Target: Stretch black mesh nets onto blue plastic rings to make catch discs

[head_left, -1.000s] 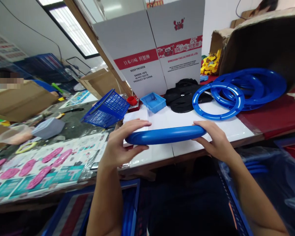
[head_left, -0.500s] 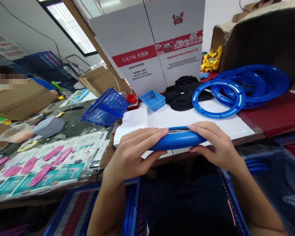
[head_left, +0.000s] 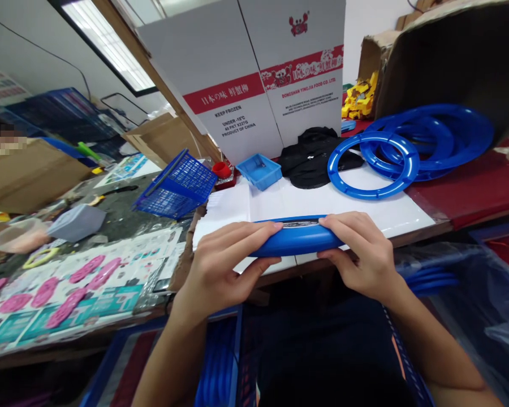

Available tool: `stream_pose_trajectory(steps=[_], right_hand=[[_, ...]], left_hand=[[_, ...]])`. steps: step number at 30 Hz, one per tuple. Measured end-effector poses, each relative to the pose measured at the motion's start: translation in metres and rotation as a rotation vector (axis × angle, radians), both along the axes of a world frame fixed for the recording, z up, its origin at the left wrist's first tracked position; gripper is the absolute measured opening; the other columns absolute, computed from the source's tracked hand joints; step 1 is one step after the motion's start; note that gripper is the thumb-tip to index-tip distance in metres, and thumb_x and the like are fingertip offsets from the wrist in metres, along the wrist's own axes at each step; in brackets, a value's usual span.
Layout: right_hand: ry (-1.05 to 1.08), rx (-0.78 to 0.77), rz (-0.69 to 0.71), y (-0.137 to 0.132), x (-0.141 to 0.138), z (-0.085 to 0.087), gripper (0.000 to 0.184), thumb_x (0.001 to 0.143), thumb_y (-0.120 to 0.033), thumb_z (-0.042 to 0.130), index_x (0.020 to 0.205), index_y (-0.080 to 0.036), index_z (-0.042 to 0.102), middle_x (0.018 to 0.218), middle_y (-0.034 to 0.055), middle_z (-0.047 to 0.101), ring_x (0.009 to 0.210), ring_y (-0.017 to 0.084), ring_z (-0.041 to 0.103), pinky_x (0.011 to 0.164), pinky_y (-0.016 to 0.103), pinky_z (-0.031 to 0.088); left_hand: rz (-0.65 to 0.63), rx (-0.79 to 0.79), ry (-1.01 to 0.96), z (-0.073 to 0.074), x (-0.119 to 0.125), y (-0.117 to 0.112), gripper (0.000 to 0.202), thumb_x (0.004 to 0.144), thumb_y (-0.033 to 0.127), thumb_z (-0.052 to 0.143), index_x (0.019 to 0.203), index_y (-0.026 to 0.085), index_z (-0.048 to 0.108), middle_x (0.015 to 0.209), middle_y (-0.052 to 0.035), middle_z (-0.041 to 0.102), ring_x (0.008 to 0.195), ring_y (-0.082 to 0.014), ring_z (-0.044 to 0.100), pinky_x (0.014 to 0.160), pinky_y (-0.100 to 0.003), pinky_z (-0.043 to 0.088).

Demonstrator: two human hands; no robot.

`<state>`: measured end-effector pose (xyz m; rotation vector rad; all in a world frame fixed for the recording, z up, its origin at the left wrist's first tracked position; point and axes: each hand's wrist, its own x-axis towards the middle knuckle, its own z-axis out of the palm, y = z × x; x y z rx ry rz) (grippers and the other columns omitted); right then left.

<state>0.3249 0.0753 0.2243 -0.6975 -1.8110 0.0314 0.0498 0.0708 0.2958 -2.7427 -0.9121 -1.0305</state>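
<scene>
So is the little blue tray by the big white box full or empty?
Nearly empty. The small blue plastic tray sits upright and open, with only a small dark bit showing on its floor; what that bit is, cannot tell.

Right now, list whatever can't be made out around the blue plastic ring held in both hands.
Head view only:
- Blue plastic ring: both ends hidden under the left hand and right hand.
- Dark strip along its top edge: too small to identify.
- Stacked blue rings: overlapping, count unclear.
- Blue crate below: cut by the frame edge.
</scene>
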Motion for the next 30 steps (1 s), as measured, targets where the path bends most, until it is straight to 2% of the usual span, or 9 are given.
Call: stream_pose_trajectory(steps=[5,8,10,15,21,24,27,30], right_hand=[[-0.136,-0.102,0.050,-0.005,0.008,0.013,0.045,0.103,-0.029,0.073,0.146,-0.022,0.062,0.130,0.0124,0.075,0.118,0.030,0.071,0.102,0.048,0.057],[-0.243,-0.063,0.037,-0.011,0.006,0.019,0.044,0.104,-0.034,0.073,0.144,-0.020,0.063,0.130,0.0125,0.076,0.115,0.030,0.073,0.100,0.048,0.056],[-0.254,-0.023,0.023,-0.014,0.003,0.020,0.040,0.105,-0.031,0.071,0.143,-0.019,0.063,0.131,0.0126,0.077,0.116,0.030,0.072,0.101,0.048,0.055],[-0.179,0.045,0.011,-0.013,-0.003,0.010,0.041,0.104,-0.022,0.069,0.145,-0.018,0.062,0.130,0.0132,0.077,0.118,0.031,0.072,0.101,0.049,0.053],[-0.030,0.095,-0.057,-0.007,-0.015,-0.011,0.042,0.101,-0.017,0.070,0.142,-0.018,0.064,0.124,0.0130,0.079,0.111,0.031,0.072,0.097,0.051,0.053],[-0.028,0.093,-0.050,-0.006,-0.022,-0.012,0.042,0.102,-0.018,0.069,0.143,-0.019,0.064,0.125,0.0122,0.079,0.110,0.030,0.073,0.097,0.050,0.052],[-0.099,0.064,-0.049,-0.003,-0.016,-0.010,0.045,0.104,-0.025,0.072,0.148,-0.022,0.061,0.131,0.0107,0.078,0.115,0.030,0.073,0.103,0.050,0.050],[-0.156,0.026,-0.064,0.004,0.009,-0.014,0.062,0.101,-0.034,0.077,0.157,-0.024,0.053,0.148,0.0142,0.069,0.135,0.035,0.065,0.117,0.057,0.042]], left_hand=[[-0.004,-0.043,0.120,0.008,0.001,-0.005,0.053,0.095,0.022,0.077,0.146,0.020,0.064,0.132,-0.0133,0.078,0.119,-0.0296,0.076,0.103,-0.042,0.061],[-0.038,0.027,0.178,0.007,0.012,-0.007,0.051,0.095,0.023,0.073,0.145,0.017,0.063,0.130,-0.0153,0.078,0.115,-0.0312,0.076,0.098,-0.044,0.062],[-0.044,0.071,0.189,0.007,0.020,-0.007,0.048,0.096,0.025,0.073,0.142,0.015,0.064,0.126,-0.0158,0.079,0.109,-0.0311,0.077,0.093,-0.044,0.063],[-0.052,0.137,0.144,0.000,0.031,-0.002,0.045,0.099,0.035,0.078,0.137,0.015,0.067,0.120,-0.0139,0.081,0.105,-0.0291,0.079,0.091,-0.041,0.062],[0.035,0.155,0.010,-0.025,0.034,-0.001,0.038,0.095,0.024,0.078,0.133,0.019,0.072,0.122,-0.0108,0.082,0.107,-0.0286,0.080,0.094,-0.040,0.060],[0.038,0.143,-0.006,-0.028,0.033,-0.001,0.041,0.093,0.022,0.080,0.133,0.019,0.073,0.121,-0.0112,0.082,0.107,-0.0287,0.079,0.095,-0.040,0.060],[-0.010,0.121,0.001,-0.024,0.025,0.003,0.045,0.092,0.023,0.083,0.136,0.019,0.072,0.122,-0.0116,0.082,0.106,-0.0278,0.079,0.094,-0.039,0.059],[-0.055,0.020,-0.065,-0.030,0.001,0.015,0.048,0.093,0.030,0.084,0.139,0.022,0.073,0.123,-0.0124,0.082,0.106,-0.0284,0.078,0.097,-0.043,0.057]])
